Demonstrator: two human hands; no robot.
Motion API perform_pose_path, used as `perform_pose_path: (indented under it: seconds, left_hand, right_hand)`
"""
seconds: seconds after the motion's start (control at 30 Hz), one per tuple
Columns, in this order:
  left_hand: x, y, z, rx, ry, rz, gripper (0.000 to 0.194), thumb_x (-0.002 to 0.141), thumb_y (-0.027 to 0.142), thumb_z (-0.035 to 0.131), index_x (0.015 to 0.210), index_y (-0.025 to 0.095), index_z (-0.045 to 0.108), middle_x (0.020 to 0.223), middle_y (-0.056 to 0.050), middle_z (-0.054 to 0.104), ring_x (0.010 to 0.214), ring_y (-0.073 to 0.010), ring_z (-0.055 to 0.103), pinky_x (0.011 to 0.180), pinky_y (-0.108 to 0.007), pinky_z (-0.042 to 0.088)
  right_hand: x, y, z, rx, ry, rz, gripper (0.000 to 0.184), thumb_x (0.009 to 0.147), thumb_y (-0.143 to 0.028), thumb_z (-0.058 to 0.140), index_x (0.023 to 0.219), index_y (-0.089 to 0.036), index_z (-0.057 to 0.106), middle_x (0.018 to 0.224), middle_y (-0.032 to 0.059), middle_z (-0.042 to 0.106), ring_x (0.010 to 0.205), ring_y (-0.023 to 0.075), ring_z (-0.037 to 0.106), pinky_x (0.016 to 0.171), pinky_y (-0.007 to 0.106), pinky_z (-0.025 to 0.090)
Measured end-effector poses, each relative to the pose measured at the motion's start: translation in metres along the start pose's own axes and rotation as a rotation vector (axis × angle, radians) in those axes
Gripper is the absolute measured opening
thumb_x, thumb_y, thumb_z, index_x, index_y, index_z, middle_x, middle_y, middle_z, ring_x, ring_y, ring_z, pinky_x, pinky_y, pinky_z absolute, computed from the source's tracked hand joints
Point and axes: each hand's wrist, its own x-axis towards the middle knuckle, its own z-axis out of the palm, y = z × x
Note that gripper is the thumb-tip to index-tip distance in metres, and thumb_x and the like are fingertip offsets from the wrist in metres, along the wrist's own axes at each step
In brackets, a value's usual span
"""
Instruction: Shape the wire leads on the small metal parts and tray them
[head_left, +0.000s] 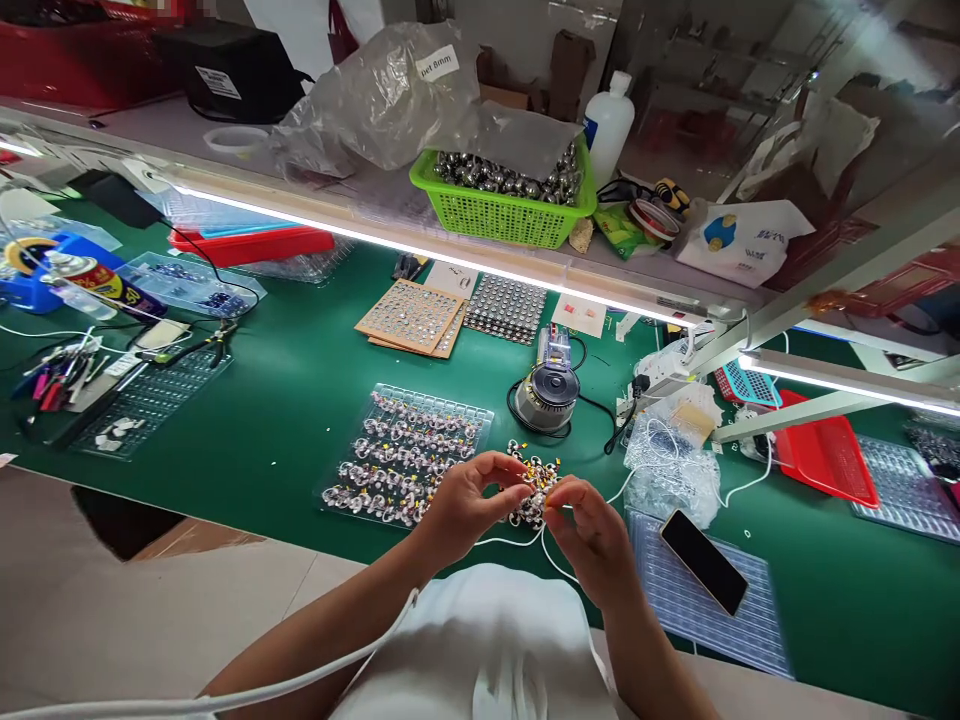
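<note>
My left hand (472,505) and my right hand (592,535) are close together at the front of the bench, each with thumb and forefinger pinched. A small orange-yellow bit shows at my right fingertips, apparently part of a small component whose kind is too small to tell. Whatever the left fingertips pinch is also unclear. Behind and beneath the fingertips lies a heap of small parts (535,470), white, dark and yellow. To the left, a clear plastic tray (480,405) carries rows of similar small round parts, partly covered by my left hand.
A round grey device (547,397) with a cable stands behind the heap. A phone (703,562) rests on stacked clear trays (761,640) at right. Brown boards (409,315) lie further back. Overhead, a shelf holds a green basket (502,215) of shiny balls. Pliers (214,345) lie left.
</note>
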Motion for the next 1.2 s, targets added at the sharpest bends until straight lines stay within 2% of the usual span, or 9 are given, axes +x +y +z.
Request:
perform_pose_path:
  seconds: [0.1,0.23,0.47,0.67,0.97,1.2]
  left_hand:
    - [0.000,0.001,0.006,0.030,0.013,0.005,0.021,0.075,0.034,0.075,0.085,0.016,0.072,0.082,-0.005,0.075,0.074,-0.0178,0.069,0.064,-0.024,0.056]
    - [-0.003,-0.004,0.011,0.000,0.001,0.024,0.020,0.077,0.032,0.071,0.090,0.017,0.076,0.086,-0.006,0.077,0.080,-0.0194,0.071,0.072,-0.027,0.057]
    - [-0.005,-0.008,0.014,0.042,0.010,0.036,0.021,0.078,0.030,0.069,0.091,0.016,0.077,0.084,-0.006,0.076,0.076,-0.0193,0.070,0.070,-0.027,0.056]
    - [-0.007,-0.004,0.016,0.049,0.001,0.046,0.019,0.077,0.029,0.069,0.089,0.016,0.077,0.084,-0.007,0.076,0.079,-0.0203,0.069,0.073,-0.029,0.056]
    - [-0.007,-0.009,0.015,0.132,-0.009,0.109,0.016,0.081,0.025,0.066,0.092,0.018,0.075,0.087,-0.006,0.075,0.083,-0.0198,0.068,0.078,-0.028,0.054]
    - [-0.009,-0.005,0.014,0.235,0.025,0.209,0.013,0.082,0.021,0.063,0.091,0.018,0.072,0.088,-0.005,0.071,0.083,-0.0186,0.066,0.078,-0.029,0.052]
  right_hand:
    - [0.003,-0.009,-0.002,-0.128,-0.088,0.030,0.004,0.090,-0.023,0.057,0.086,-0.022,0.056,0.080,0.0001,0.059,0.073,0.0146,0.054,0.069,0.027,0.045]
    - [0.009,-0.015,-0.004,-0.262,-0.078,0.097,0.008,0.090,-0.024,0.055,0.082,-0.021,0.055,0.074,-0.0010,0.058,0.066,0.0136,0.052,0.064,0.026,0.043]
    - [0.012,-0.014,-0.006,-0.357,-0.069,0.103,0.012,0.089,-0.025,0.054,0.078,-0.021,0.054,0.067,-0.0023,0.055,0.060,0.0127,0.050,0.058,0.025,0.040]
    - [0.014,-0.012,-0.005,-0.337,-0.055,0.097,0.010,0.087,-0.021,0.054,0.077,-0.021,0.054,0.066,-0.0027,0.055,0.059,0.0128,0.049,0.056,0.025,0.040]
    - [0.016,-0.012,-0.005,-0.315,-0.044,0.136,0.012,0.085,-0.021,0.055,0.074,-0.021,0.054,0.064,-0.0036,0.052,0.058,0.0123,0.048,0.056,0.024,0.039]
    - [0.017,-0.003,-0.006,-0.115,-0.052,0.284,0.020,0.088,-0.037,0.059,0.078,-0.019,0.059,0.064,-0.0026,0.056,0.057,0.0124,0.049,0.053,0.024,0.039]
